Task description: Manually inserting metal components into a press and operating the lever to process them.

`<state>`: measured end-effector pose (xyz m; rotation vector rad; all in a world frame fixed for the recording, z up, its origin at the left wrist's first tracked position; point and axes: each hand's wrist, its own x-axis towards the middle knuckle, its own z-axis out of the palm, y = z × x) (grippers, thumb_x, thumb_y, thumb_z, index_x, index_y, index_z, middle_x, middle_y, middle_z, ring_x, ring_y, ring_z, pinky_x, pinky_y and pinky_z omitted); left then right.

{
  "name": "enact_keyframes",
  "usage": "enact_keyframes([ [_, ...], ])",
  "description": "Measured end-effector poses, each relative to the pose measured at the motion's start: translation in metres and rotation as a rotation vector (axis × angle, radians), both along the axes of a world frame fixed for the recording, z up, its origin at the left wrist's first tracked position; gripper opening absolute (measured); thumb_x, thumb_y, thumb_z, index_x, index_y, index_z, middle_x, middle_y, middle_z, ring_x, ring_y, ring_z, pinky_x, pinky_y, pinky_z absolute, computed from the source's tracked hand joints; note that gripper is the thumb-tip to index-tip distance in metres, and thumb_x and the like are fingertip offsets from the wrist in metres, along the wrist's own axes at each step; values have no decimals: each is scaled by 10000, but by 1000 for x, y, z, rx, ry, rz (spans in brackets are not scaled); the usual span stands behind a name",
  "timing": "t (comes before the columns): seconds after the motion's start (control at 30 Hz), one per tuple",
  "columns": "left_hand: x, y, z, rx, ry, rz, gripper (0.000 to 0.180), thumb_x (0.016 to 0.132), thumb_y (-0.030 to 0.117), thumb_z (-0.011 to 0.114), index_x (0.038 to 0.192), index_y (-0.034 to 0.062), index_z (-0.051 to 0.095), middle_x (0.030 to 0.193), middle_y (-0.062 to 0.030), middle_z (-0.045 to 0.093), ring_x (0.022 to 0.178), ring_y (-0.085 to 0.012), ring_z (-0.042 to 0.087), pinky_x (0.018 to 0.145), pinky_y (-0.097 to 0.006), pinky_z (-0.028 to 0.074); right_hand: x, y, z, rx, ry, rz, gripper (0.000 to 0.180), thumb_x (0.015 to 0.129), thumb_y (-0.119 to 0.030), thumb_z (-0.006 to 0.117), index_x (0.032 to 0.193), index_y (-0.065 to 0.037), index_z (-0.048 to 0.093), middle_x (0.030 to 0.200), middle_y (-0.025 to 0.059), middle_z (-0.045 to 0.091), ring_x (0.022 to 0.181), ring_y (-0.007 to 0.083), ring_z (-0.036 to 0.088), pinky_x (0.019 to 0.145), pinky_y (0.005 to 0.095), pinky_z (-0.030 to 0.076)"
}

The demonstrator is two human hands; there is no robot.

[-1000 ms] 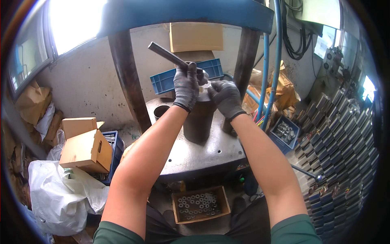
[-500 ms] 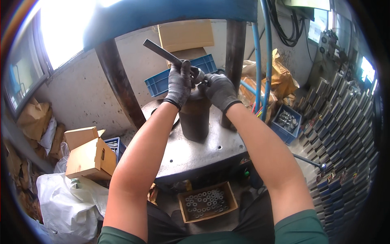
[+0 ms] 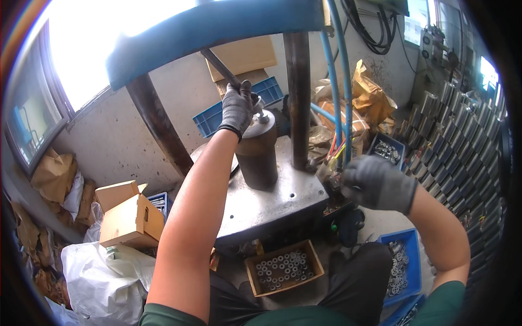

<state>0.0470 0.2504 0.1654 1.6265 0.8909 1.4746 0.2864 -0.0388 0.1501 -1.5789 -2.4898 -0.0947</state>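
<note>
The left hand (image 3: pixel 237 107), gloved in grey, is clamped around a dark metal bar (image 3: pixel 220 68) that slants up to eleven o'clock from the fist, its upper end passing behind the blue press beam (image 3: pixel 217 27). The fist sits right over the top of a dark steel cylinder (image 3: pixel 258 152), where a small bright metal piece (image 3: pixel 260 106) shows just at three o'clock of the glove; whether the fingers touch it cannot be told. The cylinder stands upright on the grey press table (image 3: pixel 272 201), just beside a rusty column (image 3: pixel 298 98) at its three o'clock.

The right hand (image 3: pixel 378 185), also gloved, is well apart from the left, at four o'clock of the cylinder, off the table's right edge. Its fingers are curled together into a loose fist; whether it holds anything cannot be told.

At six o'clock of the table lies a wooden box of metal rings (image 3: pixel 284 268). A blue tray of rings (image 3: pixel 401 266) sits at six o'clock of the right hand. At eight o'clock of the left arm stands an open cardboard box (image 3: pixel 128 217) above a white bag (image 3: pixel 103 277).
</note>
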Motion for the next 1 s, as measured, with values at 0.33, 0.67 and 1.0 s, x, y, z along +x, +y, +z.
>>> enact_keyframes([
  [0.33, 6, -11, -5, 126, 79, 206, 299, 1109, 313, 553, 1149, 21, 501, 727, -86, 652, 636, -194, 696, 567, -343, 591, 93, -123, -35, 178, -70, -393, 128, 810, -164, 760, 845, -53, 706, 850, 138, 672, 854, 361, 667, 787, 456, 534],
  [0.67, 9, 0, -5, -44, -152, 14, 265, 1119, 304, 523, 1157, 47, 465, 733, -77, 637, 597, -199, 686, 534, -325, 595, 116, 32, 17, 611, 194, -524, 621, 852, -79, 725, 1449, -111, 559, 1267, 193, 647, 1096, 376, 697, 996, 431, 582],
  [1.0, 9, 17, 2, -27, 45, 72, 346, 1104, 360, 556, 1159, 18, 563, 746, -84, 678, 659, -192, 707, 602, -348, 600, 117, 58, 33, 493, 114, -656, 550, 873, -176, 743, 1397, -51, 632, 1344, 216, 657, 1213, 345, 666, 1065, 402, 538],
])
